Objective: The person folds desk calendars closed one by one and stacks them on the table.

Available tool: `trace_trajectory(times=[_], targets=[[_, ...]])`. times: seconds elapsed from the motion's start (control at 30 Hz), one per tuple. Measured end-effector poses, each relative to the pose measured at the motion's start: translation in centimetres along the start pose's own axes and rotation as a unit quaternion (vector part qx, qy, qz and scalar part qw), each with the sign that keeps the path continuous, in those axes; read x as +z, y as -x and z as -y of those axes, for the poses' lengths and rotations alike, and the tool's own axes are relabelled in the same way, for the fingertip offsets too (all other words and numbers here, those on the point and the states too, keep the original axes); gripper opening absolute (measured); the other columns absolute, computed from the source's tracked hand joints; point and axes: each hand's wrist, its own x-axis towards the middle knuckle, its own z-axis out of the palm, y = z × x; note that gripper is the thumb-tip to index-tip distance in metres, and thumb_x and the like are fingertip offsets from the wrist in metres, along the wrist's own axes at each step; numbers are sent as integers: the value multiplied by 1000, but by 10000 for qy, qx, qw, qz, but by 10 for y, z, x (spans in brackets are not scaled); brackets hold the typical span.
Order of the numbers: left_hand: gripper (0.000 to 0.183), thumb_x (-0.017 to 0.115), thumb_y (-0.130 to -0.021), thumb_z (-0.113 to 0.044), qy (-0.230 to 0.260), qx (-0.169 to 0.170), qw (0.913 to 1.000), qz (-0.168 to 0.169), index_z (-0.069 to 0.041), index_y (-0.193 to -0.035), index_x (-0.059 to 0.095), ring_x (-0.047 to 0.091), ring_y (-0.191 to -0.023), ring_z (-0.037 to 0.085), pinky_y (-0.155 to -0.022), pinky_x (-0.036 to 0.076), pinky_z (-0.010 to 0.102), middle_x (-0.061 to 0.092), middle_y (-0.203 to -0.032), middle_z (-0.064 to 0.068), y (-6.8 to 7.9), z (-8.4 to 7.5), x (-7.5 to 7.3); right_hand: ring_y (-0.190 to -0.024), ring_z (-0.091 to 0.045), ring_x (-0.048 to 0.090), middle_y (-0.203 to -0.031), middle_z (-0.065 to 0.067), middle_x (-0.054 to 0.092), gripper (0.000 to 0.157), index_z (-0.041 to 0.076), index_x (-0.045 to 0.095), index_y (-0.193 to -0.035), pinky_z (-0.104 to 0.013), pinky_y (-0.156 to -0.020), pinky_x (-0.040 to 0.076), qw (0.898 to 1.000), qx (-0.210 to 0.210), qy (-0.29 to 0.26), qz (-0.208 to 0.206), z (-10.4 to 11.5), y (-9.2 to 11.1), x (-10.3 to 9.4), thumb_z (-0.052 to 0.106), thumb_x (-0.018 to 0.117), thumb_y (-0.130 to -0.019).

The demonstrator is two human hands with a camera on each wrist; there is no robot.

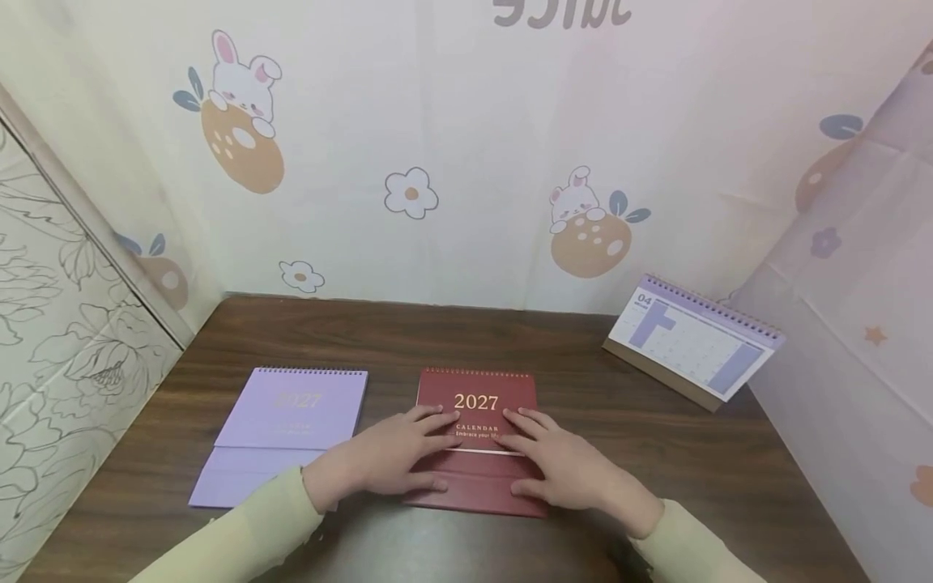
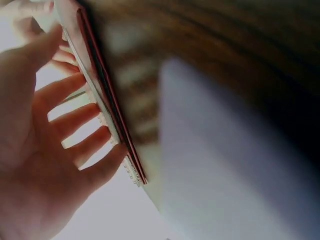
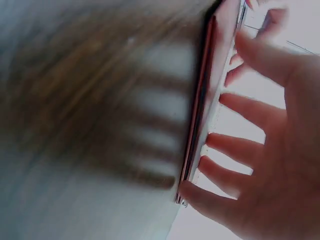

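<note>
A dark red spiral-bound 2027 desk calendar [image 1: 479, 463] lies flat on the table in the middle of the head view, cover up and its coil at the far side. My left hand [image 1: 394, 453] rests with spread fingers on its left side. On the opposite side, my right hand [image 1: 568, 463] touches it the same way, fingertips on the cover and thumb near the lower flap. Both wrist views show the calendar's thin side edge, with the left fingers [image 2: 75, 122] and right fingers [image 3: 235, 142] extended along it.
A purple 2027 calendar [image 1: 291, 413] lies at the left, partly behind my left forearm. At the back right stands an open desk calendar [image 1: 692, 340] showing page 04. The dark wooden table [image 1: 466, 332] meets a printed curtain [image 1: 474, 146] behind.
</note>
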Motion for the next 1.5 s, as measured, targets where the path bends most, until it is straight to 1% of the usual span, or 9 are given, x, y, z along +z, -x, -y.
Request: trace_trajectory(times=[0.13, 0.27, 0.33, 0.43, 0.57, 0.73, 0.93, 1.27, 1.5], targets=[[40, 64, -95, -50, 68, -183, 9971, -731, -19, -119, 71, 55, -111, 15, -87, 53, 36, 61, -124, -2, -5, 5, -1, -128, -25, 52, -139, -6, 57, 47, 15, 68, -128, -45, -97, 50, 9962, 260, 188, -814, -3, -5, 0, 39, 74, -89], [19, 70, -92, -41, 133, -1046, 9871, -1201, -22, -92, 68, 53, -73, 6, -60, 49, 27, 58, -85, -11, -6, 11, -3, -103, -16, 63, -111, 1, 68, 29, 15, 73, -111, -40, -86, 54, 9880, 711, 241, -1350, -9, -10, -3, 31, 78, -87], [20, 71, -92, -39, 399, -1653, 9787, -1152, -21, -86, 63, 48, -59, 6, -50, 43, 27, 53, -71, -11, -6, 13, -4, -90, -13, 63, -98, 4, 68, 22, 16, 73, -104, -38, -79, 55, 9835, 963, 234, -1511, -13, -11, -6, 28, 78, -87], [27, 70, -92, -40, 965, -2449, 9610, -844, -18, -83, 57, 45, -51, 9, -46, 36, 28, 48, -59, -7, -5, 16, -6, -73, -11, 56, -81, 7, 62, 18, 15, 71, -99, -35, -66, 51, 9793, 1363, 22, -1496, -19, -12, -7, 26, 78, -87], [33, 68, -92, -44, 1416, -2920, 9447, -479, -17, -81, 54, 47, -53, 12, -49, 37, 30, 50, -59, -4, -3, 19, -3, -58, -11, 47, -67, 6, 52, 17, 14, 65, -96, -31, -53, 40, 9747, 1837, -600, -1122, -23, -12, -7, 26, 76, -89], [35, 66, -92, -48, 1516, -2969, 9418, -440, -18, -78, 55, 49, -55, 12, -50, 39, 31, 52, -61, -5, -3, 20, 0, -52, -13, 45, -60, 3, 49, 22, 15, 58, -83, -30, -49, 35, 9688, 2186, -922, -713, -23, -11, -5, 30, 72, -93], [36, 65, -93, -47, 1733, -2926, 9391, -483, -17, -75, 56, 50, -55, 12, -51, 40, 31, 53, -61, -5, -5, 21, 1, -51, -13, 45, -57, 2, 48, 33, 16, 54, -71, -29, -49, 34, 9713, 2113, -1001, -435, -23, -13, -4, 34, 67, -95], [33, 69, -92, -43, 1947, -2981, 9337, -390, -15, -78, 57, 51, -59, 13, -55, 42, 32, 55, -65, -4, -5, 19, -4, -52, -13, 44, -59, 1, 48, 34, 13, 53, -71, -29, -51, 35, 9701, 2040, -1255, -390, -22, -15, -5, 31, 69, -94], [33, 68, -93, -42, 2358, -2989, 9243, -251, -13, -81, 58, 52, -62, 13, -58, 43, 32, 56, -69, -2, -8, 19, -7, -55, -12, 44, -60, 2, 48, 35, 13, 55, -72, -28, -53, 35, 9642, 2043, -1677, -212, -29, -13, -10, 35, 68, -95]])
